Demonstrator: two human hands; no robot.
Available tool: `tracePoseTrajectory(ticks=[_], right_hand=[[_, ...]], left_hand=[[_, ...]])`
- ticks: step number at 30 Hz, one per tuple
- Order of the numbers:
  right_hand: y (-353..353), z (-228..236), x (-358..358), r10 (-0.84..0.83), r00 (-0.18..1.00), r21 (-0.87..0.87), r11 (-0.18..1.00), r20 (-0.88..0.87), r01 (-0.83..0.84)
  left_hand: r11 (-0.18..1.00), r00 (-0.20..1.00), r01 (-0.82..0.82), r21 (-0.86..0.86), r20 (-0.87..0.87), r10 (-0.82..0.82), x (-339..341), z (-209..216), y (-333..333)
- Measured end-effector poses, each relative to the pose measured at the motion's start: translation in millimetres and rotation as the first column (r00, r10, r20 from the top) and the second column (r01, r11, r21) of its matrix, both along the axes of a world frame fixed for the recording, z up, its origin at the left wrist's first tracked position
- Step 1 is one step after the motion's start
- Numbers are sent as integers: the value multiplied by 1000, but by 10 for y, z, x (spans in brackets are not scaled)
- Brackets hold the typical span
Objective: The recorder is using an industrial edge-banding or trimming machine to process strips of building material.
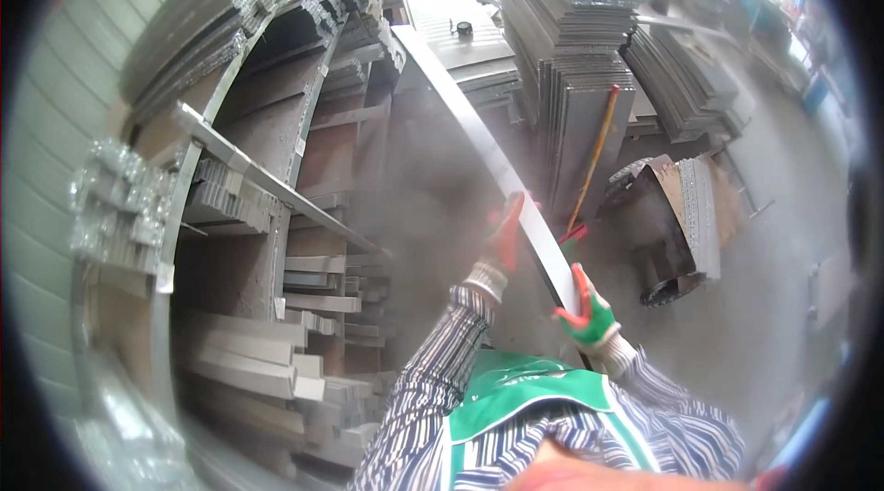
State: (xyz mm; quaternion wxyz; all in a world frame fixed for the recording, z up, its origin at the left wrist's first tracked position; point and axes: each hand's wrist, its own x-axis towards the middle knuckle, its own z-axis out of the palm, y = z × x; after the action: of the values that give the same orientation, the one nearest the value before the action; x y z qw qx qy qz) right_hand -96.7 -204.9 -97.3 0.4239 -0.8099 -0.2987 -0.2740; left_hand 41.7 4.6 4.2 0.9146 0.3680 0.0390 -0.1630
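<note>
A long, flat, pale metal strip (470,124) runs slantwise from near my body up to the far left. My left hand (503,238), in a reddish work glove, grips its left side about two thirds of the way down. At the near end, my right hand (589,314), in a green glove with orange-red fingers, has its thumb and fingers around the strip. The undersides of both grips are hidden. Beyond the strip's far end lies a stack of pale panels (447,7) with a small dark round object (464,28) on it.
On the left stands a metal rack (293,155) loaded with profiles, several wrapped in clear plastic. Tall stacks of grey panels (589,113) rise ahead right, with a yellow-orange pole (597,155) leaning there. A dark open container (665,238) sits on the floor to the right.
</note>
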Motion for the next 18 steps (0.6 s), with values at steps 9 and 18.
tracePoseTrajectory(ticks=[9, 18], right_hand=[[1714, 673, 3197, -533, 728, -240, 845, -430, 477], [1268, 442, 6064, -46, 880, -247, 965, -473, -83]], left_hand=[[855, 976, 113, 507, -219, 1, -191, -899, 2031], [728, 558, -522, 444, -467, 685, -1680, -1453, 2618]])
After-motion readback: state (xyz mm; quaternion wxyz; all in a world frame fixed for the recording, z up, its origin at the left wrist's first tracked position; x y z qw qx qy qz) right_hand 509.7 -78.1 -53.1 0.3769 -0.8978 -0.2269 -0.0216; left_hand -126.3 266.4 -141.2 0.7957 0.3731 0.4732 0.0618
